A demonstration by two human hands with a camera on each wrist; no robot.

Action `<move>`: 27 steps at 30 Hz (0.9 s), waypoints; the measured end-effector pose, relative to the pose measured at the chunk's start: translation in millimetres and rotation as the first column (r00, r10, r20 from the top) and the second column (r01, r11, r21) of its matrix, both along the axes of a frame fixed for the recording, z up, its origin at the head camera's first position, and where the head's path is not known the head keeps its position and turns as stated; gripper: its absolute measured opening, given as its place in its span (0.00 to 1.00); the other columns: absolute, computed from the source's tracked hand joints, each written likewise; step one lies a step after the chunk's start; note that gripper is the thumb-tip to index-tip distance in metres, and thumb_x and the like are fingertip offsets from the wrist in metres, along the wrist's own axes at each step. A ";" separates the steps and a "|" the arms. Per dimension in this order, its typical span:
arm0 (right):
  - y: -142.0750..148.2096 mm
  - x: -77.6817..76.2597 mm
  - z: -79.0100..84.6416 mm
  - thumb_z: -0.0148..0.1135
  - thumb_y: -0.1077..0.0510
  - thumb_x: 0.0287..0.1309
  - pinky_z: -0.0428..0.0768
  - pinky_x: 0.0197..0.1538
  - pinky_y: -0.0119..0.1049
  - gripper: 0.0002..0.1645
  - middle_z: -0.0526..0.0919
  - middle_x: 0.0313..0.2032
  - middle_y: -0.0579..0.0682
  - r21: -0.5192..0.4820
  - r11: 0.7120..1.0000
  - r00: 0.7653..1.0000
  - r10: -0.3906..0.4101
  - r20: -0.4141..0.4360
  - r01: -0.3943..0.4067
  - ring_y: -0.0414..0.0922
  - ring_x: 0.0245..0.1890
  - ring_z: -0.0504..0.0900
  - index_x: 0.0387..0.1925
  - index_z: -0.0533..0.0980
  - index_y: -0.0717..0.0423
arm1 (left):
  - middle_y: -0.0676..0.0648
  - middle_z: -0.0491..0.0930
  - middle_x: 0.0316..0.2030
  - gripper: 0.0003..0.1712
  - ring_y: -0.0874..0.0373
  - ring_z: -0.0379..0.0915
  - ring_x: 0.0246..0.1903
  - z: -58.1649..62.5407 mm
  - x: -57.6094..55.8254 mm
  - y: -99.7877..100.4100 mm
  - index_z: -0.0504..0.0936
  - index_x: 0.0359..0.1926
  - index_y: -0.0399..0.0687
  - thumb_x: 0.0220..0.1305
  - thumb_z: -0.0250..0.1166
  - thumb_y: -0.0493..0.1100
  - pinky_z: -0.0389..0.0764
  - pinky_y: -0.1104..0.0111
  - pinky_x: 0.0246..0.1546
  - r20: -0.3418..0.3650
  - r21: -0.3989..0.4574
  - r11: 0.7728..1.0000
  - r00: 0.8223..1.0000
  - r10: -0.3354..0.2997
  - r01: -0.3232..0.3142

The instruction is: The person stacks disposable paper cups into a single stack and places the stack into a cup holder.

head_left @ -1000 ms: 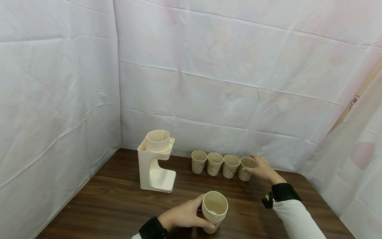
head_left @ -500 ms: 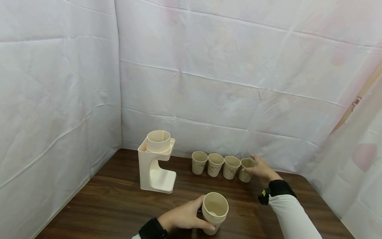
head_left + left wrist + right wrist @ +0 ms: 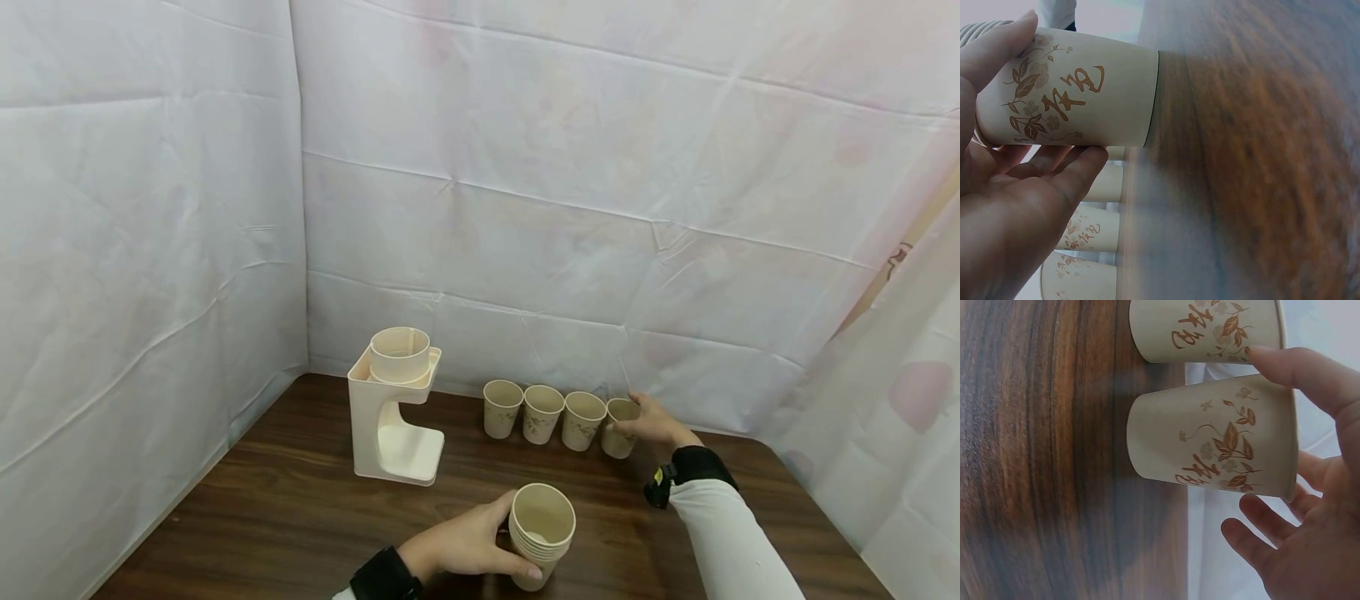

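Note:
My left hand [image 3: 472, 537] grips a nested stack of beige paper cups [image 3: 542, 533] at the table's front, thumb and fingers on opposite sides. In the left wrist view, the lowest cup [image 3: 1085, 90] shows brown leaves and lettering, with its base at the wood. My right hand [image 3: 654, 421] is around the upper part of the rightmost paper cup [image 3: 619, 437] at the back. In the right wrist view, its thumb [image 3: 1291, 365] lies at the rim, between this cup [image 3: 1210, 434] and the neighbouring cup [image 3: 1204, 328]; fingers reach round the other side.
Several upright paper cups [image 3: 542, 417] form a row near the back curtain [image 3: 555, 208]. Left of them stands a cream C-shaped holder [image 3: 367, 425] with a round collar [image 3: 399, 358] on top. The brown wooden table [image 3: 285, 508] has a rounded back-right corner.
The rightmost cup sits slightly closer to its neighbour, and my right forearm has shifted a little to the left. The left hand and its stack have stayed nearly still.

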State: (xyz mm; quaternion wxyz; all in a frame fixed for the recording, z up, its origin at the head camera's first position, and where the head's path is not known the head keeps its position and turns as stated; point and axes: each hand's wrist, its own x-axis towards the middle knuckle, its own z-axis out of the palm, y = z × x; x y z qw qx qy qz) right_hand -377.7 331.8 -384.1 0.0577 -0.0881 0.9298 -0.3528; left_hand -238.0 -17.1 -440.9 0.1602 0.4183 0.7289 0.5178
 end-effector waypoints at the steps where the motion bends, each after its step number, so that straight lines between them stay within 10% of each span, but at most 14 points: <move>1: 0.2 0.0 -0.8 0.67 0.48 0.51 0.56 0.63 0.64 0.58 0.47 0.65 0.78 0.010 1.000 1.000 -0.005 -0.004 0.005 0.69 0.63 0.49 0.67 0.42 0.74 | 0.54 0.73 0.55 0.42 0.63 0.65 0.55 0.0 0.2 0.1 0.56 0.65 0.62 0.53 0.70 0.51 0.69 0.65 0.56 -0.004 -0.001 1.000 1.000 0.003 -0.003; 27: 9.3 15.4 3.0 0.61 0.39 0.54 0.61 0.57 0.68 0.57 0.44 0.65 0.76 0.085 0.996 0.999 -0.028 -0.033 0.031 0.70 0.63 0.47 0.70 0.44 0.64 | 0.55 0.72 0.55 0.43 0.63 0.65 0.55 -0.3 -0.5 0.1 0.56 0.65 0.62 0.53 0.70 0.51 0.70 0.66 0.55 0.015 -0.011 1.000 1.000 0.006 -0.006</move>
